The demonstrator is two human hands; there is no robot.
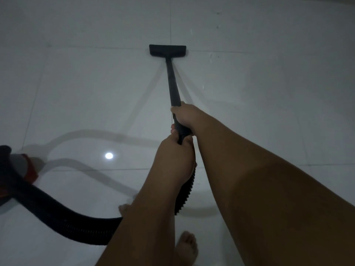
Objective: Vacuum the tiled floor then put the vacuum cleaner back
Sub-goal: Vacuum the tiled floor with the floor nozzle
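- Ahead, toward the far side of the tiled floor [269,93], the black floor head [167,50] of the vacuum cleaner lies flat on the tiles, right where two grout lines cross.
- From the middle of the head a black wand [172,83] slants back toward the person, rising off the floor.
- The right hand [185,117] is the farther one up the wand, its fingers wrapped tight round the tube where it widens into the handle.
- The left hand [172,156] sits just behind it, fingers curled round the lower end of the handle; the two hands are nearly touching.
- A black ribbed hose [63,217] leaves the handle, drops behind the left forearm, and comes out on its other side, curving over the near-left part of the floor.
- The hose ends at the vacuum body [17,169], a grey, red and black shape standing at the left side of the floor, partly cut off by the view's edge.
- One bare foot [124,208] shows beside the hose, mostly hidden by the left forearm; the other bare foot [187,244] stands on the near tiles between the two forearms.
- A small round light reflection [109,155] glints on the glossy tile between the vacuum body and the left hand.
- Faint grey shadows of the wand and hose lie across the tiles; the room is dim.
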